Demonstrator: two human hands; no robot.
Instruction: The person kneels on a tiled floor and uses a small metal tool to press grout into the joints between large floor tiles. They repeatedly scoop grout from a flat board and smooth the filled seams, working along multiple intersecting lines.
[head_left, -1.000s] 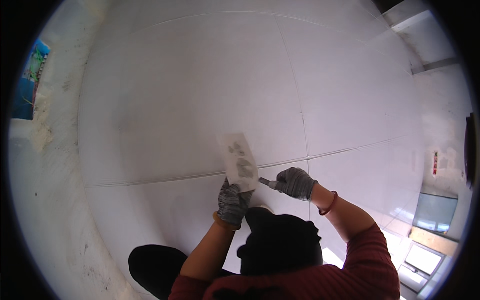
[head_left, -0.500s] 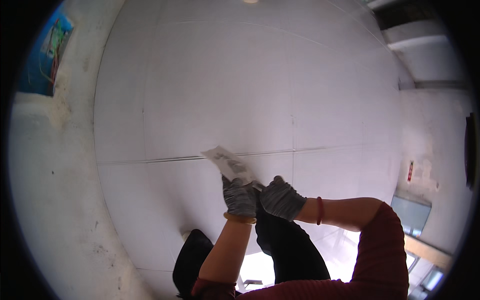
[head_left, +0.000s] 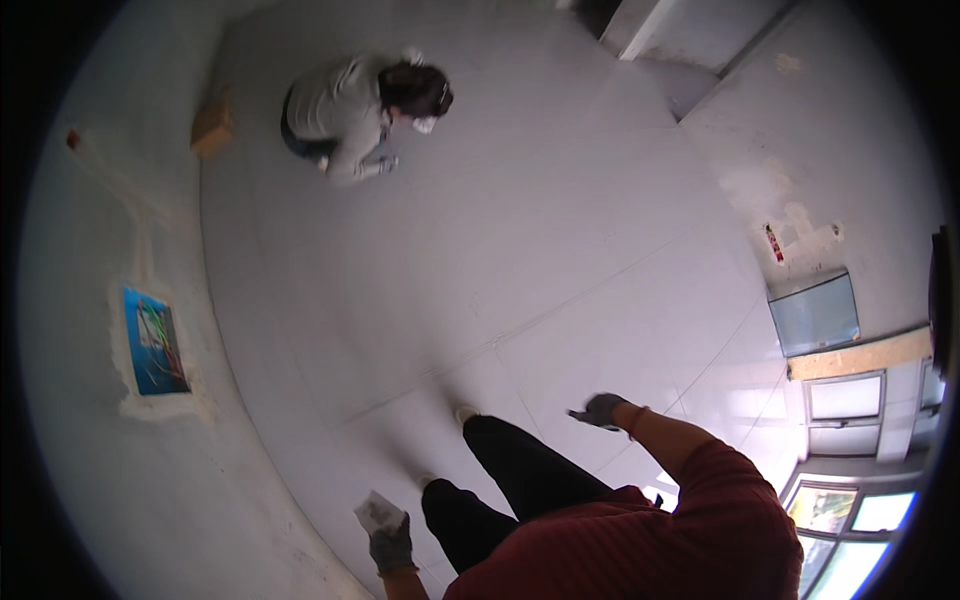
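My left hand (head_left: 391,548) pinched a pale sheet (head_left: 378,511), which jutted out ahead of it. Right hand (head_left: 602,410) well apart, forward and right; couldn't tell its grip. Co-worker (head_left: 345,105) crouched far ahead of both.

Clothing is a dark red top (head_left: 640,540), black trousers (head_left: 530,455) and 2 grey gloves (head_left: 393,548).
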